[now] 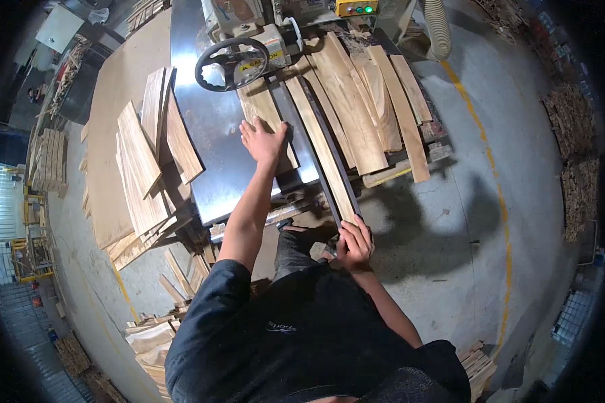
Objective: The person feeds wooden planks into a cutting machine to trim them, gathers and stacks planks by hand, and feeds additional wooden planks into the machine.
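My left hand (pixel 262 140) lies with spread fingers on a short wooden board (pixel 263 107), which rests on the shiny metal machine table (pixel 215 144). To its right, a long narrow wooden strip (pixel 319 144) runs between two dark rails (pixel 335 195) toward my body. My right hand (pixel 354 245) is closed around the near end of this strip, beside the rail ends. The far ends of board and strip reach the machine head, below a black handwheel (pixel 232 64).
Several loose boards (pixel 353 101) lie on the table's right side. More boards (pixel 141 161) are piled on a brown panel (pixel 117 87) at left. A ribbed hose (pixel 437 30) hangs at the back right. Wood stacks (pixel 575 127) stand beyond a yellow floor line (pixel 489 158).
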`<action>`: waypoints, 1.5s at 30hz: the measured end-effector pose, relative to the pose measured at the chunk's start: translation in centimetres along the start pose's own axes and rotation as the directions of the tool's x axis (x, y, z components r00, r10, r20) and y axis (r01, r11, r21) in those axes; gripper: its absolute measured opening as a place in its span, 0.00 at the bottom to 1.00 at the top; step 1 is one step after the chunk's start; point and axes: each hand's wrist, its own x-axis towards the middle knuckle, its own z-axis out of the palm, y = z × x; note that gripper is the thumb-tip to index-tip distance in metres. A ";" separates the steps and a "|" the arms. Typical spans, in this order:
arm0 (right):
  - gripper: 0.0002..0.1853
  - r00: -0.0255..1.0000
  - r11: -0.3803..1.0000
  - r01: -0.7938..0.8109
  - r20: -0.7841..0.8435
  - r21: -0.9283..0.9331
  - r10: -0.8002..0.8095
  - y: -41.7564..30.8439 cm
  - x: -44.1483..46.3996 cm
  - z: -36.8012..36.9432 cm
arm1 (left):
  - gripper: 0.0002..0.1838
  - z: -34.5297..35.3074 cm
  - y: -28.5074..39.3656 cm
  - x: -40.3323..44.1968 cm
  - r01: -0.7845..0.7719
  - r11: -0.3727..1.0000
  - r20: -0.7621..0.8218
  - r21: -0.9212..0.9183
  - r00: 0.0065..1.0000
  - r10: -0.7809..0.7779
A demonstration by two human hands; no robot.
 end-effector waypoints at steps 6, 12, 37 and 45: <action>0.07 0.996 0.998 -0.056 0.065 -0.023 0.058 -0.3 0.5 0.0 | 0.49 0.0 0.6 0.7 0.032 0.999 0.039 0.003 0.999 -0.032; 0.08 0.996 0.997 -0.033 0.084 -0.077 0.040 -0.5 1.0 0.2 | 0.46 0.7 0.6 3.5 0.048 0.999 -0.015 0.009 0.999 -0.048; 0.26 0.191 0.715 -0.692 0.981 0.104 0.042 -4.1 -5.0 -6.5 | 0.33 -31.4 -12.2 -27.2 0.708 0.508 0.825 -0.490 0.565 0.009; 0.10 0.557 0.777 -0.467 0.823 0.422 -0.113 -8.4 9.1 -9.1 | 0.19 -44.2 4.5 -17.0 0.359 -0.619 -0.145 -0.699 0.776 0.614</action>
